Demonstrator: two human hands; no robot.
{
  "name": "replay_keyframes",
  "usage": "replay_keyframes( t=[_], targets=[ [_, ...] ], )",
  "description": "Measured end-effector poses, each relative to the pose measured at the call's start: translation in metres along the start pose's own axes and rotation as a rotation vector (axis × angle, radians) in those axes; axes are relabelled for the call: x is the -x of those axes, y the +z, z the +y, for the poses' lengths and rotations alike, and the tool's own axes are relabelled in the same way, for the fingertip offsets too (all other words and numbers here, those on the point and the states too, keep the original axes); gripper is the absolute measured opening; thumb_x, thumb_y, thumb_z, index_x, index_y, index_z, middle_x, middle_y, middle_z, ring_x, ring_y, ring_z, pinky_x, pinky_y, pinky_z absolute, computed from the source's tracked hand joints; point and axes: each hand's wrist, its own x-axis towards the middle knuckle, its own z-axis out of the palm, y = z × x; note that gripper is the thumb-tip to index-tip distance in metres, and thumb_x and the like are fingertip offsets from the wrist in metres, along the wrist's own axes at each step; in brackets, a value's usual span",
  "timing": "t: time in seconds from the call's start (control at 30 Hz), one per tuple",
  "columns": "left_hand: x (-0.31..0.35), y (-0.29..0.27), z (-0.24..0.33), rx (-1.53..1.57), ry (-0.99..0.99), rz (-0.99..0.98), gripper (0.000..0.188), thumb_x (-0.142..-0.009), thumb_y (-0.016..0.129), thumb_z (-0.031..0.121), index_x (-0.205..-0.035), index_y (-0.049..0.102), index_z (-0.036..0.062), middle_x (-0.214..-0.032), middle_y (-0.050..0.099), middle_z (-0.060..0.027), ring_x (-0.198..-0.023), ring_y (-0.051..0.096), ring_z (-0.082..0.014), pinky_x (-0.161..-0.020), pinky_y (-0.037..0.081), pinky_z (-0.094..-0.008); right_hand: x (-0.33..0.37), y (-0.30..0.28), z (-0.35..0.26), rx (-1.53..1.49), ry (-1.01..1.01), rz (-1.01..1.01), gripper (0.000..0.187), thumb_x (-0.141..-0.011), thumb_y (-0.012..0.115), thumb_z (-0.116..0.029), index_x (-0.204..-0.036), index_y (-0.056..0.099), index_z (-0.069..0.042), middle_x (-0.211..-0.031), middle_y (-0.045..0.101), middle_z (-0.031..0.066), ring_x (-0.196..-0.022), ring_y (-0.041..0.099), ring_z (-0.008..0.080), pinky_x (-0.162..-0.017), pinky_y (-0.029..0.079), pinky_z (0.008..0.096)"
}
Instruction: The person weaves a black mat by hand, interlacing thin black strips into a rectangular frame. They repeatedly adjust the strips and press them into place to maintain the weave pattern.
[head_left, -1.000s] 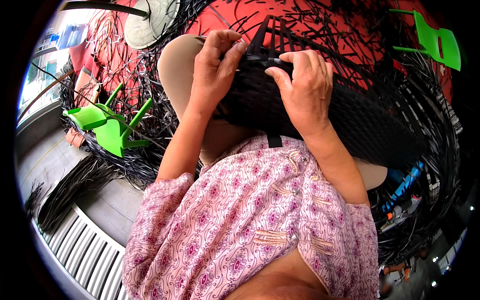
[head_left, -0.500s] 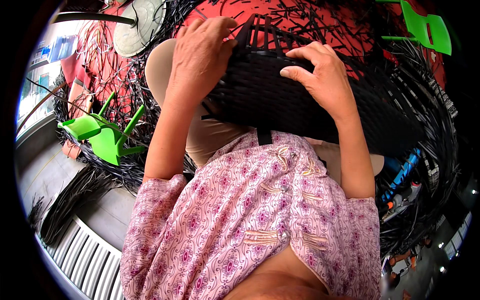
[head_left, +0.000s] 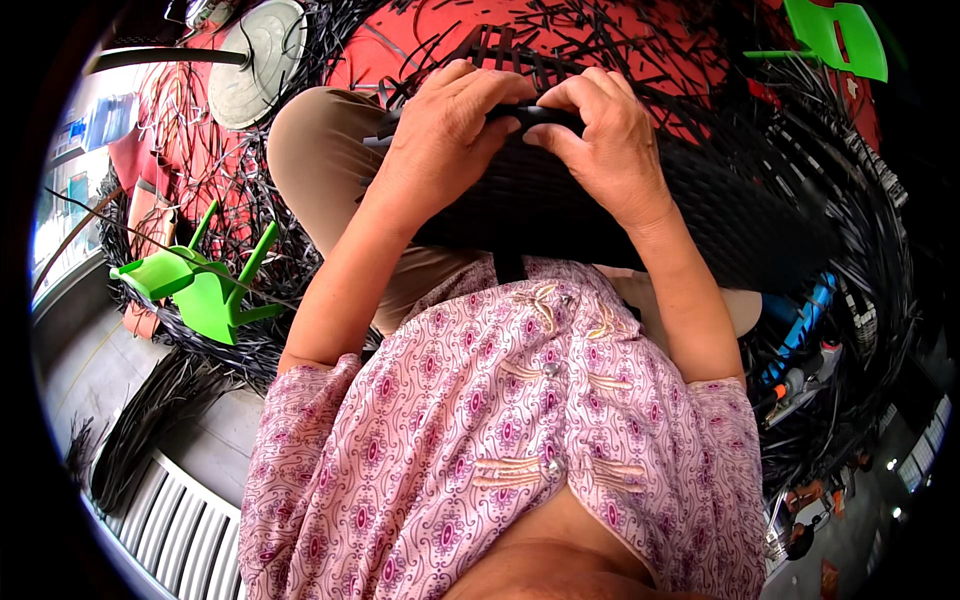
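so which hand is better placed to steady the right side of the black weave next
Probably the right hand: it sits nearer that side of the weave, while the left hand is farther left.

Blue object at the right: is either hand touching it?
No, the blue object lies off to the right, while the left hand and right hand both pinch the black weave along its edge.
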Motion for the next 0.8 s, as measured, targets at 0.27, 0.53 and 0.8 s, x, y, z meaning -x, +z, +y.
replay_keyframes(
  t=[0.27,0.53,0.8],
  targets=[
    [0.010,-0.003,-0.012,0.018,0.054,0.002,0.026,-0.082,0.076,0.005,-0.106,0.068,0.0078,-0.101,0.070,-0.0070,-0.095,0.064,-0.0313,-0.084,0.052,-0.0404,0.017,0.018,-0.006,0.085,-0.111,0.215,0.035,-0.070,0.088,-0.017,-0.096,0.066,-0.010,-0.094,0.061,0.0054,-0.091,0.058,0.0278,-0.082,0.048,0.0415],
    [-0.002,0.019,-0.012,-0.401,-0.007,-0.107,0.035,-0.099,0.065,0.029,-0.123,0.066,0.0031,-0.111,0.072,-0.0153,-0.102,0.065,-0.0372,-0.094,0.048,-0.0470,0.063,-0.050,0.062,0.361,0.028,0.222,0.061,-0.073,0.077,-0.064,-0.100,0.071,-0.009,-0.102,0.061,0.0053,-0.102,0.057,0.0276,-0.090,0.043,0.0425],
    [-0.018,0.027,-0.015,-0.494,0.155,-0.154,0.036,-0.107,0.049,0.032,-0.117,0.070,0.0034,-0.107,0.073,-0.0142,-0.100,0.064,-0.0344,-0.089,0.046,-0.0457,0.097,-0.081,0.116,0.350,0.187,0.216,0.065,-0.070,0.077,-0.070,-0.095,0.077,-0.011,-0.097,0.065,0.0079,-0.106,0.058,0.0261,-0.095,0.040,0.0427]
  ],
)
